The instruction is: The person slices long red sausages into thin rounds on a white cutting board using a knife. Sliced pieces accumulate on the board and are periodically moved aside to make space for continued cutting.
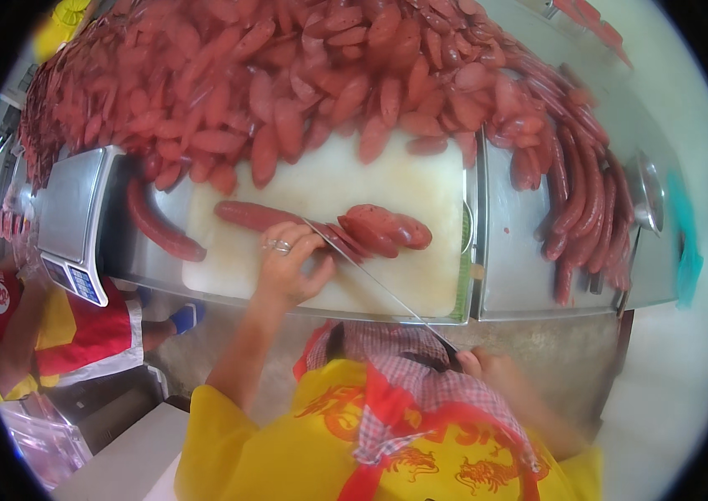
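Observation:
A long dark-red sausage (247,215) lies across the white cutting board (287,179). Curled fingers of my left hand (285,263), with a ring on one, press the sausage down near its cut end. Beside them the thin blade of a knife (379,284) slants across the sausage, its tip by my fingertips. Its dark handle is in my closed right hand (477,366), close to my body below the board's edge. Several oblique slices (379,230) lean together just right of the blade.
A large heap of sliced sausage (287,75) covers the far side and spills onto the board. Whole sausages (588,200) lie piled at the right, near a metal bowl (648,194). One sausage (157,221) rests beside a scale (78,217). A person (36,326) is at the left.

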A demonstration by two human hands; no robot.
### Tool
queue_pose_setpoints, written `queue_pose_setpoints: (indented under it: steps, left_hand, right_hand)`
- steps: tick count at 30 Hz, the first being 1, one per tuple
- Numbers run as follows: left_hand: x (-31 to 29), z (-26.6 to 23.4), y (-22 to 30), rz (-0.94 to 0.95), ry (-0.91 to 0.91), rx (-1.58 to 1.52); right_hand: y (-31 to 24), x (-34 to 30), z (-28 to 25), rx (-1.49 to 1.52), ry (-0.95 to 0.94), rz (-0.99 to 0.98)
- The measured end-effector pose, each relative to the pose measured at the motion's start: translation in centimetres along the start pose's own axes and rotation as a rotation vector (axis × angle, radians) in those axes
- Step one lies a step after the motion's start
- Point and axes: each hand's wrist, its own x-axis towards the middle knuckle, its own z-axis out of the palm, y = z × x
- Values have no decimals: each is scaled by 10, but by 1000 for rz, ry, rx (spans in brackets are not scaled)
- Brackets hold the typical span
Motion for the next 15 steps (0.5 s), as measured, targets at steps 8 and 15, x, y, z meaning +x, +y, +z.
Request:
queue_pose_setpoints:
  steps: [8, 15]
  left_hand:
    - [-4, 1, 1, -13, -38, -15]
    - [-3, -12, -11, 25, 29, 46]
  right_hand:
    - [-47, 90, 31, -116, 92, -319]
    - [-54, 96, 22, -64, 32, -431]
